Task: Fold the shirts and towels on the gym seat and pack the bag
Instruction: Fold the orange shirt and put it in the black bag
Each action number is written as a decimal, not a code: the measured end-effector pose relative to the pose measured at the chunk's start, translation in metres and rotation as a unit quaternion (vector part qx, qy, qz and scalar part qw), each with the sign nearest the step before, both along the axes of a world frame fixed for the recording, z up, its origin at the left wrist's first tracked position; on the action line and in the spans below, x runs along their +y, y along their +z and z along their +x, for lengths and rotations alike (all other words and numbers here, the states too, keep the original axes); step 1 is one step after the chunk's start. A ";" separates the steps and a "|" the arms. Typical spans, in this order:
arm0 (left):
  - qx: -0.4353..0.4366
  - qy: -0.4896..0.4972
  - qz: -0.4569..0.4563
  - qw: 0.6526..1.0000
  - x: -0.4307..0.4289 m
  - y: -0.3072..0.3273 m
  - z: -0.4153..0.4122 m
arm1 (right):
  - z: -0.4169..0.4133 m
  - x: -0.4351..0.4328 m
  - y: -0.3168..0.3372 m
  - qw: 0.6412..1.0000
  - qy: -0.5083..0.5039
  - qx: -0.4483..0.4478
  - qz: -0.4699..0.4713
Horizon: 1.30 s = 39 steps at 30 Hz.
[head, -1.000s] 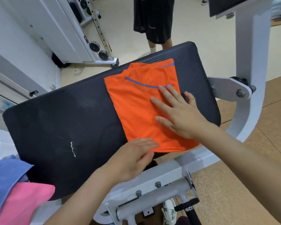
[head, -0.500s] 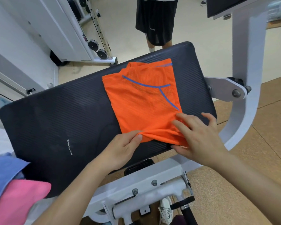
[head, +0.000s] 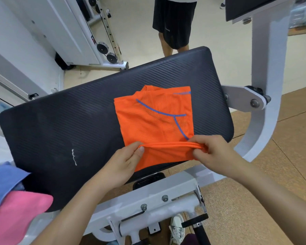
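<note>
**Obs., head view.**

Orange shirt (head: 155, 121) lies on the gym seat (head: 69, 124), on the seat's 3 o'clock half and already reduced to a rough rectangle. Blue piping faces up. Long axis runs approx. 12–6, with the far end leaning slightly toward 11. The near end overhangs the seat's 6 o'clock edge a little.

**Hands.**
- L hand (head: 125, 163) is at the shirt's near-left corner. Thumb and forefinger are pressed together on the fabric, pinching the edge. Other fingers are curled under and can't be read well.
- R hand (head: 214, 151) is at the near-right corner. Fingertips are bunched and pinch the same edge.
- Between the two pinches the cloth is raised into a taut ridge running approx. 9–3, across the long axis.

**Key relation.** The bulk of the shirt lies at 12 o'clock from both sets of fingers. Both hands sit at the 6 o'clock end, one per corner, about equally near. Neither hand leads.

**Judgement.**
- Step in hand is prob. a crosswise fold, carrying the near edge toward 12 over the body of the shirt.
- Both corners would need to travel together and parallel, or the fold skews.
- Mesh looks thin and slippery, so layers underneath may creep.

**Other.**
- Blue towel (head: 0, 181) and pink towel (head: 19, 214) are piled at 8 o'clock, off the seat's near-left corner. They look unfolded.
- Bag is not in view.
- White frame (head: 265, 85) is at 3 o'clock.
- Bystander (head: 173, 23) stands at 12, beyond the seat; only legs and shorts are seen.
</note>
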<state>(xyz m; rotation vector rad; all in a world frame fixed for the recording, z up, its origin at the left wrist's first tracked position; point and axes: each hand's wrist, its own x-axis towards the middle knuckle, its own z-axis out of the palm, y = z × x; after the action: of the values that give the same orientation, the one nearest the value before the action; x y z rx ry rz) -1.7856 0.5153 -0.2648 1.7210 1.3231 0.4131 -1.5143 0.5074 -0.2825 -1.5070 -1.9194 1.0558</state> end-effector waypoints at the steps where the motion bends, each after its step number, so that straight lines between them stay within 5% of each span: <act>1: -0.002 0.003 -0.006 1.000 0.002 0.004 -0.002 | 0.001 0.005 0.006 0.999 0.002 0.023 -0.030; 7: 0.017 0.133 0.099 0.986 0.037 0.034 0.003 | -0.011 0.046 0.030 0.977 -0.149 0.150 -0.030; 14: 0.109 0.223 0.220 0.943 0.085 0.026 0.019 | -0.049 0.080 0.016 0.948 -0.260 -0.094 0.160; 21: 0.259 0.196 0.305 0.895 0.097 0.014 0.026 | -0.056 0.101 -0.006 0.922 -0.277 -0.208 0.171; 31: 0.309 0.156 0.437 0.831 0.105 -0.012 0.019 | -0.045 0.120 0.005 0.899 -0.222 -0.316 0.208; 36: 0.391 0.165 0.474 0.772 0.111 -0.002 0.014 | -0.048 0.122 -0.003 0.903 -0.274 -0.269 0.194; 39: 0.389 0.155 0.469 0.778 0.117 -0.004 0.005 | -0.049 0.121 -0.005 0.902 -0.283 -0.253 0.207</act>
<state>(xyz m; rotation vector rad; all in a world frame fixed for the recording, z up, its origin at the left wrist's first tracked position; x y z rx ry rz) -1.7807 0.6325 -0.2683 2.6769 2.2629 0.6548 -1.5632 0.6282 -0.2874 -2.0109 -1.6700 -0.0111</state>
